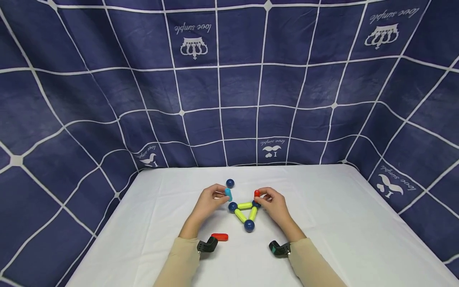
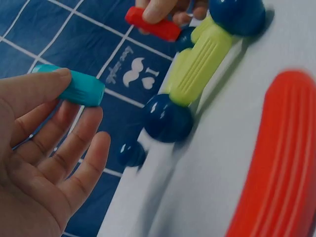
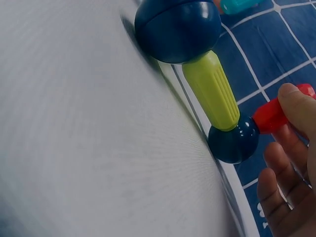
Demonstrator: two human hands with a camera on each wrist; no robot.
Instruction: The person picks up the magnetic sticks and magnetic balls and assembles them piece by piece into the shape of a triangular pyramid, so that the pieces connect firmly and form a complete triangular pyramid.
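A flat triangle [image 1: 245, 206] of yellow-green rods and dark blue balls lies on the white table [image 1: 322, 223]. My left hand [image 1: 222, 195] pinches a teal rod [image 1: 228, 194] [image 2: 74, 86] just left of the triangle's left ball [image 1: 233, 206] [image 2: 168, 118]. My right hand [image 1: 263, 197] pinches a short red rod [image 1: 257, 193] [image 3: 274, 112]; its end meets the right corner ball [image 1: 256, 204] [image 3: 233, 139]. A yellow-green rod [image 3: 211, 91] runs from that ball to the near ball [image 3: 177, 27].
A loose dark blue ball [image 1: 230, 183] [image 2: 132, 154] sits just beyond the left hand. A spare red rod [image 1: 220, 236] [image 2: 281, 163] lies near the left wrist. Blue checked cloth [image 1: 229, 79] hangs behind and beside the table.
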